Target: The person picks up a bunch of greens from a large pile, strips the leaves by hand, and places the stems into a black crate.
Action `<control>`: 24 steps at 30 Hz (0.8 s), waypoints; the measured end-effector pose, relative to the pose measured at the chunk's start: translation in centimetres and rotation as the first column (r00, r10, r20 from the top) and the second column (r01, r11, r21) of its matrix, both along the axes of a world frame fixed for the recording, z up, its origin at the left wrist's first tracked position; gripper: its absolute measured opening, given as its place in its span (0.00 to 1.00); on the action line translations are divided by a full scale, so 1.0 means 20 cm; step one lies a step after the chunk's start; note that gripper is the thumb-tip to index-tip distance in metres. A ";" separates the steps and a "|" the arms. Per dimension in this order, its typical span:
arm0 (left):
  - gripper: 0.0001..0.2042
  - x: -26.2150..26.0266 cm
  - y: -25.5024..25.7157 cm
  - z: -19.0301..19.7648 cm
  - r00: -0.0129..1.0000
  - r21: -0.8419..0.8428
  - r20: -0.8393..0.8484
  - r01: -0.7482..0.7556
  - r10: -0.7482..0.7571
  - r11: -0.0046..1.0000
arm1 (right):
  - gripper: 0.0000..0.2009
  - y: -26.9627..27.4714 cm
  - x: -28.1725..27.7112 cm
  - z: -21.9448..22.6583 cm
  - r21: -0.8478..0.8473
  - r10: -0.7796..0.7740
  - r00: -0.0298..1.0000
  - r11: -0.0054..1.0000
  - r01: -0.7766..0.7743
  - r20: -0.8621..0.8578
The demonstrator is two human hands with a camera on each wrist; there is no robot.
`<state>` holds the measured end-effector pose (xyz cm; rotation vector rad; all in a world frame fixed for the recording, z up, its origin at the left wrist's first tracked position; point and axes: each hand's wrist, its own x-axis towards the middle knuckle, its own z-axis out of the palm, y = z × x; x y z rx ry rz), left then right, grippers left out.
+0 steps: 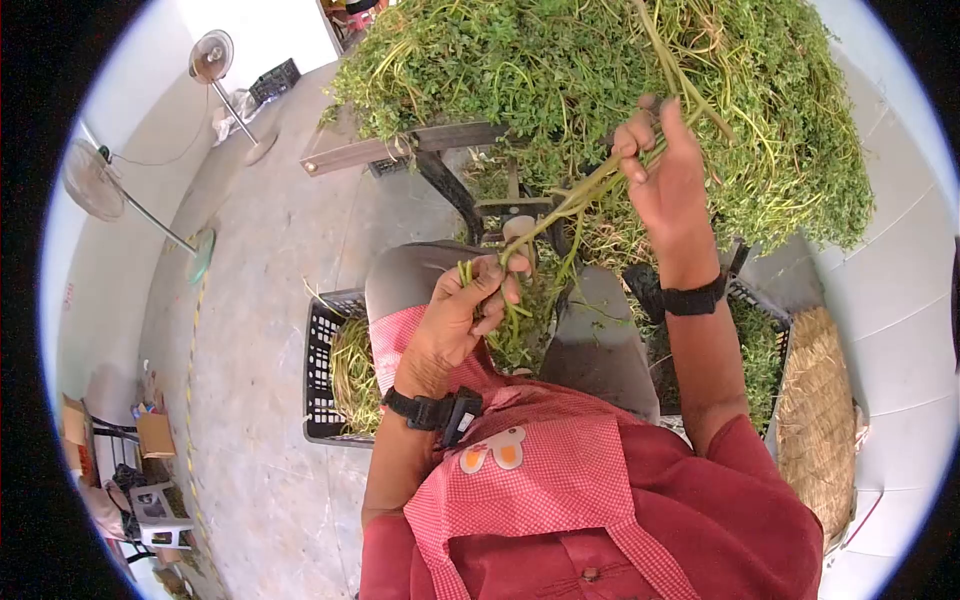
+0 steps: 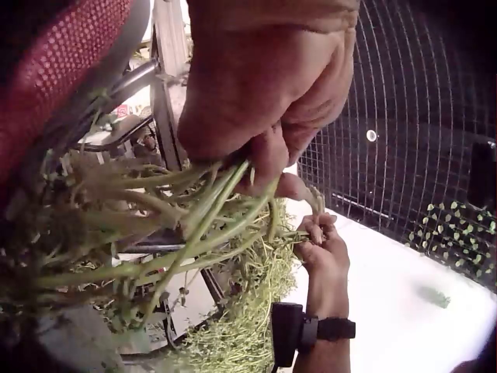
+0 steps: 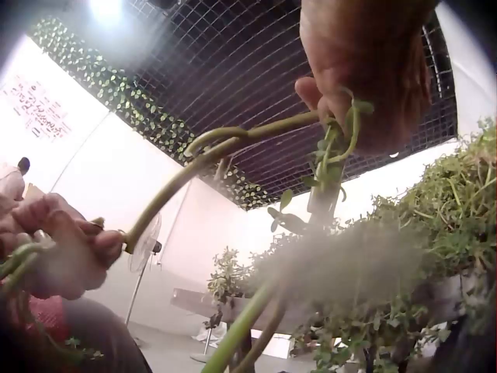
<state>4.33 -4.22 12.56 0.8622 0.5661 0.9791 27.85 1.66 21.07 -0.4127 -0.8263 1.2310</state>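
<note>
Both hands gripped the same green stems: my left hand curled around their cut ends above the lap, my right hand pinched them higher up, against the herb heap. The stems ran taut between the two hands; the left wrist view showed a small bunch of them, several stalks, though I could not count them exactly. The right wrist view showed one thick stalk arching from fingers to fingers.

The heap, one large mound of leafy greens, lay on a dark-framed table directly ahead. Two black plastic crates stood on the floor: one crate on the left held a bundle of pale stripped stalks; the other crate on the right held loose green cuttings. One woven straw mat lay just beside the right crate. Each wrist carried one black strap.

The floor was grey concrete. Two standing fans stood well apart from the table, near the white wall on the left. A wire mesh ceiling showed in both wrist views.
</note>
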 end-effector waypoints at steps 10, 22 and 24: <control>0.15 0.02 -0.02 -0.05 0.966 0.165 -0.257 0.072 -0.028 0.984 | 0.16 0.09 0.05 0.02 0.006 -0.195 0.979 0.981 0.195 0.065; 0.16 0.05 -0.02 0.05 0.920 0.192 -0.389 0.122 -0.038 0.974 | 0.18 0.14 0.08 -0.04 0.021 -0.170 0.970 0.985 0.169 0.173; 0.16 0.05 -0.02 0.03 0.931 0.199 -0.364 0.102 -0.023 0.975 | 0.20 0.10 -0.01 -0.11 -0.070 -0.053 0.975 0.995 0.069 0.214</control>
